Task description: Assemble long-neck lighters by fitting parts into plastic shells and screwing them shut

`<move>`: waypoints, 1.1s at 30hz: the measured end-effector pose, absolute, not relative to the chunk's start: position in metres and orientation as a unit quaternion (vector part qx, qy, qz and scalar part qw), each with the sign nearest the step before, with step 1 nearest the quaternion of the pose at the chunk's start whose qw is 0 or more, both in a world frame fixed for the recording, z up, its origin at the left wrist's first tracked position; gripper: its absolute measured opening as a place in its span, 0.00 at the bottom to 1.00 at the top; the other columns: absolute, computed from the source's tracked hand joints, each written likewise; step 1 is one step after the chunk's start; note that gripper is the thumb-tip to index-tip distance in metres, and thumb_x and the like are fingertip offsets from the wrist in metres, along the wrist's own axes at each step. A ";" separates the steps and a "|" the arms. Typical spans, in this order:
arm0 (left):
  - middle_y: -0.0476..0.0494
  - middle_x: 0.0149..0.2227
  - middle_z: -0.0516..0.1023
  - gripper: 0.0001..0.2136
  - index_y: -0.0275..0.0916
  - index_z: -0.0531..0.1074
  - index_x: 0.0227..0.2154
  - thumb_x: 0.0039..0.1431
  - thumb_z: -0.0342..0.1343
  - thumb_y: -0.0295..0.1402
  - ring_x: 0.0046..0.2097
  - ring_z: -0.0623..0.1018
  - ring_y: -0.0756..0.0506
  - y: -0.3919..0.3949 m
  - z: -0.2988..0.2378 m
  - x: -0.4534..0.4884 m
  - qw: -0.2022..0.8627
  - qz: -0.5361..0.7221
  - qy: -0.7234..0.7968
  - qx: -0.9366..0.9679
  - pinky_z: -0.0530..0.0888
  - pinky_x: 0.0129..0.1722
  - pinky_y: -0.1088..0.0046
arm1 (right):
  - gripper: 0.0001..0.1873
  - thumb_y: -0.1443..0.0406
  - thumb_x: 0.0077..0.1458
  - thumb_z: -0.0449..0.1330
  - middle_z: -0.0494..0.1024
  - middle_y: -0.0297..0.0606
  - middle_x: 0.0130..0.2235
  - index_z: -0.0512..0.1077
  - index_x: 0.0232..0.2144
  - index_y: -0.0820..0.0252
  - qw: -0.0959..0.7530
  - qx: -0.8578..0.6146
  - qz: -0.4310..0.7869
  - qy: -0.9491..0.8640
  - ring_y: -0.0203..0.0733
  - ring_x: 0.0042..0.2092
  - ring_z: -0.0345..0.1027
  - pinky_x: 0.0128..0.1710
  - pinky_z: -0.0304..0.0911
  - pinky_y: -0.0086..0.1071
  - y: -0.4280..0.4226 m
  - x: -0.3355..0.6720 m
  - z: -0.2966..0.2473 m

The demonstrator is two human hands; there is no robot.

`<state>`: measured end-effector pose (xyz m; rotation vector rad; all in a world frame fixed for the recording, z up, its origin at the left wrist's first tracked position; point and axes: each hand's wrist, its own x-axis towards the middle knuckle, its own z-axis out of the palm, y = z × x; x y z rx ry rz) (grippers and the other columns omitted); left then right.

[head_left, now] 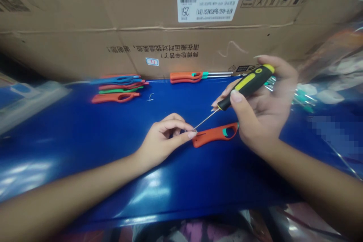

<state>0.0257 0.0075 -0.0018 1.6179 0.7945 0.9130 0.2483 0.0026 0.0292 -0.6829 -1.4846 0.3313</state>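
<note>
Left fingers [192, 135] pinch my screwdriver [247, 85] near its tip, right fingers [237, 97] grasp its handle; I'm probably aligning it, needing steadiness next.

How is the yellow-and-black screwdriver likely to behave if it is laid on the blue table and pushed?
The screwdriver may roll somewhat, since its handle looks rounded. Its shaft is thin but straight and metallic, so it will probably stay stiff. The blue table looks glossy, so the tool might also slide easily.
</note>
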 end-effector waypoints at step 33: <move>0.41 0.53 0.79 0.21 0.40 0.74 0.52 0.56 0.68 0.32 0.54 0.78 0.43 0.004 -0.009 0.026 0.330 0.328 0.254 0.848 0.74 0.58 0.62 | 0.42 0.73 0.50 0.69 0.72 0.40 0.59 0.62 0.63 0.48 0.557 -0.295 0.085 -0.772 0.40 0.42 0.77 0.37 0.80 0.35 -0.017 0.242 0.031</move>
